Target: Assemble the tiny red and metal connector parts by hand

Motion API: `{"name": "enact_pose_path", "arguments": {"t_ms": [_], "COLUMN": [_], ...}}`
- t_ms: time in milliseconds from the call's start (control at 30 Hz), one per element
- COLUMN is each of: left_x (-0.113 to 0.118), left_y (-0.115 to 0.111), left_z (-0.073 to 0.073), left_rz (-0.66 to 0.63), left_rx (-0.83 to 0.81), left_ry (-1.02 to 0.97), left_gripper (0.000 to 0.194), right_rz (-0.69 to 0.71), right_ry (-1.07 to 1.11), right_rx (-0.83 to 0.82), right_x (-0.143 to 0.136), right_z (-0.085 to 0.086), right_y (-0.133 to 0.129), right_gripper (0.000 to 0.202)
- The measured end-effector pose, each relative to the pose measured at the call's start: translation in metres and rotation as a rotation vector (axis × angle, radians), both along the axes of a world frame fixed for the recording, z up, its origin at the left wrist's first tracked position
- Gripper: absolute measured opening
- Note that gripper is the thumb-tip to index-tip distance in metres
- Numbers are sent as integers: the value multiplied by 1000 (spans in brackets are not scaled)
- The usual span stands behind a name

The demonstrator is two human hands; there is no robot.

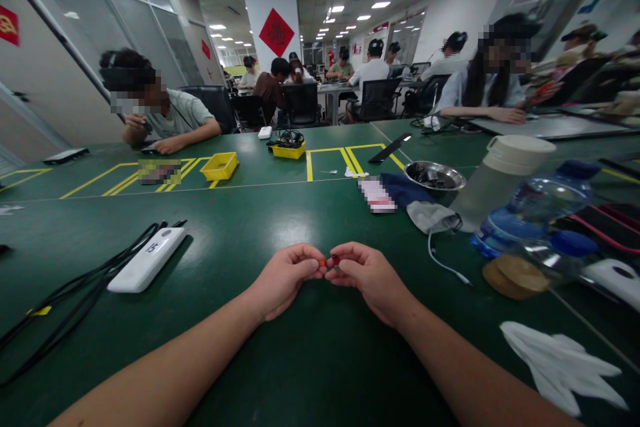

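Observation:
Just above the green table [240,353], my left hand [293,277] pinches a small orange-red piece [323,263] between thumb and fingers. Facing it, my right hand [367,277] is closed on a small dark red piece [336,259]. The fingertips of both hands nearly meet at the middle of the view, and the two pieces are close together. Whether the pieces touch cannot be made out, since the fingers cover much of them.
At the left lie a white power bank [149,260] and black cables [85,280]. Yellow trays [220,167] stand farther back. To the right are a metal bowl [434,175], bottles [535,203], a white cable [445,263] and white gloves [560,363]. People sit beyond.

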State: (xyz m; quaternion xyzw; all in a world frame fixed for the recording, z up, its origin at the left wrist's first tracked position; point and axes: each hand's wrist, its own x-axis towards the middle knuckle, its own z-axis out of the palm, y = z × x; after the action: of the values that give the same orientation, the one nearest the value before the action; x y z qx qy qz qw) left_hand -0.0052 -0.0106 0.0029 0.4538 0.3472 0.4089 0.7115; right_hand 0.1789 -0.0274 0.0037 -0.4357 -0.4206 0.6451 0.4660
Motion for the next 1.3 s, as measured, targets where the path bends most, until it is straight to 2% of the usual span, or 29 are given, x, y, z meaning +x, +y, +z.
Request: {"name": "enact_pose_path", "arguments": {"t_ms": [1300], "left_x": [0], "left_y": [0], "left_z": [0], "left_rz": [-11], "left_rx": [1], "left_ry": [25], "left_gripper": [12], "right_rz": [36], "right_ry": [-7], "right_rx": [27], "right_x": [0], "right_z": [2], "right_y": [-2], "right_gripper": [25]}}
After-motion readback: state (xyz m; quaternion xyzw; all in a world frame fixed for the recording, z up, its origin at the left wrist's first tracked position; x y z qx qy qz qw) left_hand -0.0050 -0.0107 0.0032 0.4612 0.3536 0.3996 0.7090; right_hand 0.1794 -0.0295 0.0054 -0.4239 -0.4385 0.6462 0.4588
